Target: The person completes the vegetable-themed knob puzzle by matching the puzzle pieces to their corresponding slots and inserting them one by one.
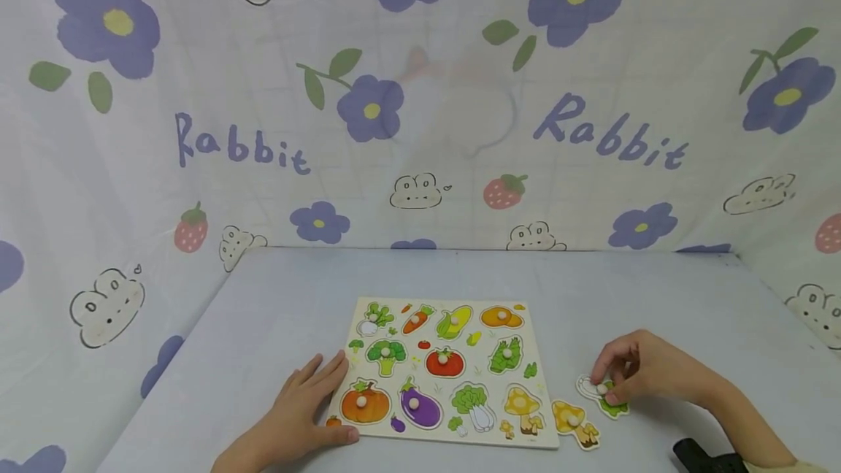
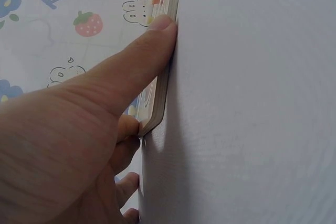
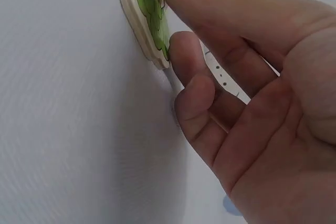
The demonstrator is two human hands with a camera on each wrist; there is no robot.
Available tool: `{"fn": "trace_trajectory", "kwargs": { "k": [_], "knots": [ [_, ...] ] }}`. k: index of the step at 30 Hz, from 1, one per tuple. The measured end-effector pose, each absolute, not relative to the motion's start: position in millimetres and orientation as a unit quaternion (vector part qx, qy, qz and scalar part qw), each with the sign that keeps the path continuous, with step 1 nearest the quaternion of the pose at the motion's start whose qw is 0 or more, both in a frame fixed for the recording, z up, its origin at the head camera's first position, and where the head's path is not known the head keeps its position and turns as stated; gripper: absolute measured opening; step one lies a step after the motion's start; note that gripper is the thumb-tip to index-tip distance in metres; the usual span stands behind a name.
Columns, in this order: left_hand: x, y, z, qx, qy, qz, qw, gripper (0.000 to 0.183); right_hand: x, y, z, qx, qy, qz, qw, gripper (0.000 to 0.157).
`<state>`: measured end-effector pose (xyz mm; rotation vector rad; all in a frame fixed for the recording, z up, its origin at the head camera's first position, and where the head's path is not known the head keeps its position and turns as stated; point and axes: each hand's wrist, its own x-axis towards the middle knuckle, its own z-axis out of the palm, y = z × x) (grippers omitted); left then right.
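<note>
A wooden vegetable puzzle board (image 1: 447, 372) lies on the table. My left hand (image 1: 296, 407) is at its left front corner, fingers spread along the left side and thumb (image 2: 152, 40) against the front edge. Most pictures carry a knobbed piece, such as the tomato (image 1: 444, 363) and eggplant (image 1: 420, 406); no knob shows on the bok choy picture (image 1: 474, 406) or mushroom picture (image 1: 523, 404). Right of the board, my right hand (image 1: 650, 367) pinches a green-and-white bok choy puzzle piece (image 1: 616, 409) between thumb and fingers. Whether it touches the table, I cannot tell.
A loose mushroom puzzle piece (image 1: 570, 418) lies against the board's front right corner, knob up. A dark strap (image 1: 706, 456) circles the right wrist. Behind the pale table (image 1: 276, 290) hangs a curtain (image 1: 434, 159) printed with flowers and rabbits.
</note>
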<state>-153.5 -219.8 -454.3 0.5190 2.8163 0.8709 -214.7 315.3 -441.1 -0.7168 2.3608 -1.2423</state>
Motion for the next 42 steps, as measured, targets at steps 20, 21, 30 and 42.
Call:
{"fn": "trace_trajectory", "kwargs": {
  "k": [20,21,30,42],
  "knots": [
    [-155.1,-219.8,-459.9,0.170,0.940,0.288,0.071,0.105,-217.4,318.6,-448.2,-0.303,0.806,-0.470,0.195,0.017],
    [-155.4,-219.8,-460.2,0.169,0.940,0.288,0.071,0.105,-217.4,318.6,-448.3,-0.305,0.805,-0.471,0.193,0.017],
    [-155.2,-218.6,-458.6,0.161,0.940,0.292,0.078,0.104,-216.5,316.7,-445.6,-0.290,0.816,-0.467,0.178,0.014],
    [-155.0,-218.1,-458.7,0.160,0.940,0.290,0.076,0.104,-215.1,310.0,-444.8,-0.250,0.841,-0.457,0.146,0.017]
  ]
}}
